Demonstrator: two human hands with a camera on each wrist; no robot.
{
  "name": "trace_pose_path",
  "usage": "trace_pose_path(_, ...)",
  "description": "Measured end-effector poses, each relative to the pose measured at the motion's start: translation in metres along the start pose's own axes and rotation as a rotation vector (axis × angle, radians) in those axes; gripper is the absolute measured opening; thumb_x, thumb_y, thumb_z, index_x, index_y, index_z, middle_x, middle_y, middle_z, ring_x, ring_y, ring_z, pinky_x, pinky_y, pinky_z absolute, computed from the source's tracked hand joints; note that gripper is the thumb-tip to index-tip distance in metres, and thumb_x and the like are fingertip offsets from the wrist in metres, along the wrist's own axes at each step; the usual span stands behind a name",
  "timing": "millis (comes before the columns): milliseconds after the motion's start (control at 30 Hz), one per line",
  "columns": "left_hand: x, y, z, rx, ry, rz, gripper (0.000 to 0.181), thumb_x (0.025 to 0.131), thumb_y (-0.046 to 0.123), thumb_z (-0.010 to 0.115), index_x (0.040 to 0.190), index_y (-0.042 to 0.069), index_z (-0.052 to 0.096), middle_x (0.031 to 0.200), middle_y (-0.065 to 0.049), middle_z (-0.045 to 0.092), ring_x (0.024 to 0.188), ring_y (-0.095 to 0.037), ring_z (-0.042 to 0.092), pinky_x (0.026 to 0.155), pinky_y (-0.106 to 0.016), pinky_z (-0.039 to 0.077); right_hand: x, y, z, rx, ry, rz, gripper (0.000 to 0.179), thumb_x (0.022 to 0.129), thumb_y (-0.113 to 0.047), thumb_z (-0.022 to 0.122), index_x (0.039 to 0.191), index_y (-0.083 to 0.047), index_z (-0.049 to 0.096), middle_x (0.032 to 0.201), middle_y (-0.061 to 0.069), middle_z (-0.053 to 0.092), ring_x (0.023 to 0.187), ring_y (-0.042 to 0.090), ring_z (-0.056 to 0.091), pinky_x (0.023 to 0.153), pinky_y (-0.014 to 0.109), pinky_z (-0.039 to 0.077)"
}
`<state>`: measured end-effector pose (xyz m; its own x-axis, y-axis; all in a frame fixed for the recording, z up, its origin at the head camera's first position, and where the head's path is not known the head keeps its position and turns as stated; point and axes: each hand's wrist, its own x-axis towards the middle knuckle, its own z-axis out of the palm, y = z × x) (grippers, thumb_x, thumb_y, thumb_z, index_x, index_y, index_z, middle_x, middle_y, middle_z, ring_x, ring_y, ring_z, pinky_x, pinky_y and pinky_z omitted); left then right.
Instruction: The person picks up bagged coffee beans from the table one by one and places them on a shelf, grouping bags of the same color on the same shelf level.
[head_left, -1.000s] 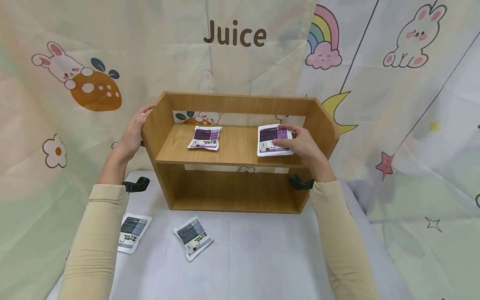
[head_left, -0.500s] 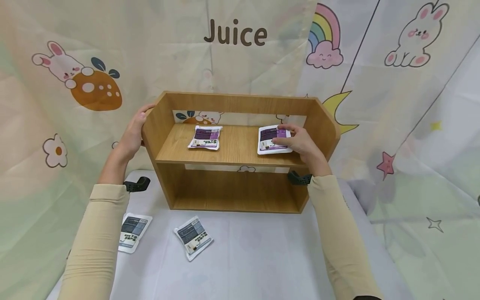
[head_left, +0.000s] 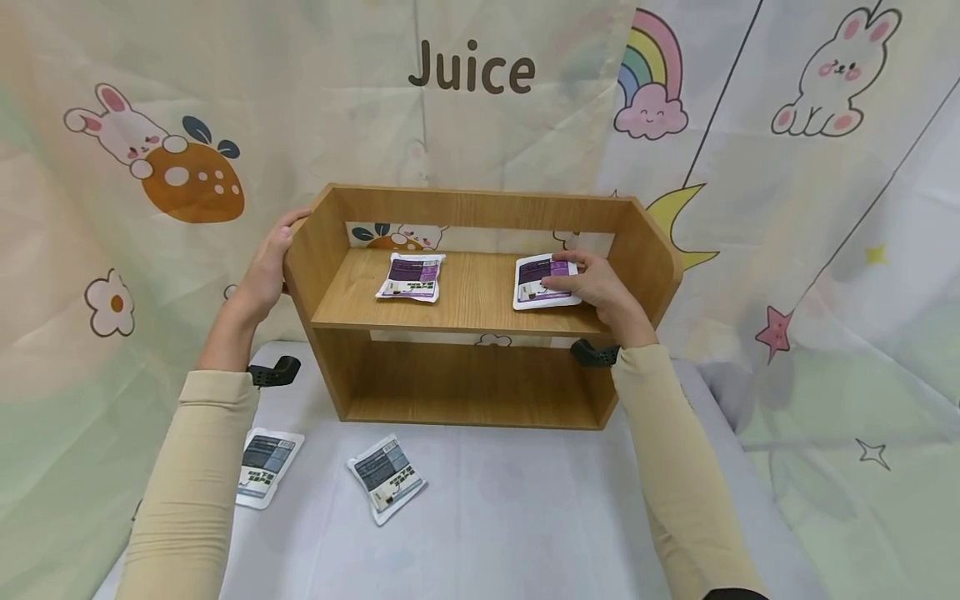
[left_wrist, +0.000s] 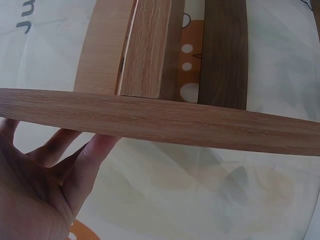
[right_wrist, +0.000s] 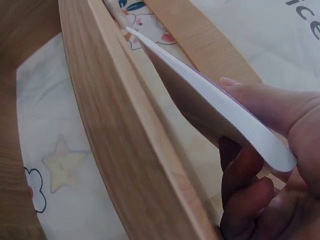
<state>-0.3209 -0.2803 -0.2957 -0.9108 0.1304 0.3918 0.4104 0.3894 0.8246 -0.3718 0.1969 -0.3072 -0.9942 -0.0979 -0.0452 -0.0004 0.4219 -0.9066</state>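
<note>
Right hand (head_left: 596, 282) has a narrow pinch on a white-edged purple pouch (head_left: 531, 280), thumb on the printed face, fingers curled beneath. Pouch is over the right part of the rack's upper shelf (head_left: 478, 287); wrist view shows it tilted, and whether its far edge touches wood I cannot tell. Left hand (head_left: 264, 268) rests against the rack's left side, fingers fairly straight, some tips hidden; it holds no pouch. Other purple pouch (head_left: 409, 278) lies print up on the same shelf, left part, well apart. Judgement on handling: those under-fingers are the snag. Best to let the left edge bear first, ease the fingers out to the right, thumb lightly steadying the top, so the pouch settles flat without being dragged. Room toward the rack's right side looks tight; a small, slow release suits. Squaring its edge with the front lip would guard against overhang. Left-hand pressure should stay light, enough to check sliding.
</note>
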Motion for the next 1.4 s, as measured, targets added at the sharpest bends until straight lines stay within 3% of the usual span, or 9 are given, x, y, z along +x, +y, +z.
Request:
trace_pose_path(267, -0.002, -0.004, 0.001, 0.001, -0.006, -0.003, 0.055, 0.101, 0.048, 0.016, 0.153, 0.029, 0.027, 0.136, -0.014, 0.038, 0.106, -0.033, 0.045, 0.07, -0.044, 0.044, 0.004, 0.003, 0.003, -0.018, -0.019, 0.037, 0.069, 0.081, -0.031, 0.08, 0.142, -0.016, 0.05, 0.14, 0.013, 0.039, 0.117, 0.029, 0.04, 0.094, 0.037, 0.038)
trace_pose_path(667, 0.0, -0.002, -0.001, -0.004, 0.012, 0.014, 0.055, 0.101, 0.046, 0.016, 0.151, 0.028, 0.03, 0.133, -0.014, 0.039, 0.103, -0.031, 0.046, 0.067, -0.041, 0.045, 0.008, -0.003, 0.0, -0.108, -0.046, 0.013, 0.063, 0.082, -0.03, 0.08, 0.138, -0.015, 0.054, 0.143, 0.013, 0.037, 0.118, 0.031, 0.038, 0.097, 0.041, 0.033)
trace_pose_path(1000, 0.002, -0.003, 0.001, 0.003, -0.001, 0.009, 0.055, 0.102, 0.047, 0.016, 0.152, 0.028, 0.027, 0.134, -0.013, 0.039, 0.104, -0.031, 0.046, 0.068, -0.04, 0.045, 0.005, -0.009, -0.001, -0.225, -0.044, 0.019, 0.063, 0.084, -0.03, 0.077, 0.138, -0.013, 0.051, 0.138, 0.017, 0.039, 0.113, 0.033, 0.04, 0.089, 0.041, 0.038)
trace_pose_path(1400, -0.001, 0.0, 0.0, 0.004, 0.014, 0.002, 0.055, 0.101, 0.047, 0.015, 0.152, 0.03, 0.029, 0.132, -0.013, 0.039, 0.103, -0.029, 0.044, 0.069, -0.041, 0.043, 0.004, -0.013, 0.001, -0.29, -0.028, 0.026, 0.064, 0.083, -0.032, 0.077, 0.138, -0.012, 0.052, 0.143, 0.017, 0.038, 0.115, 0.034, 0.039, 0.094, 0.045, 0.036)
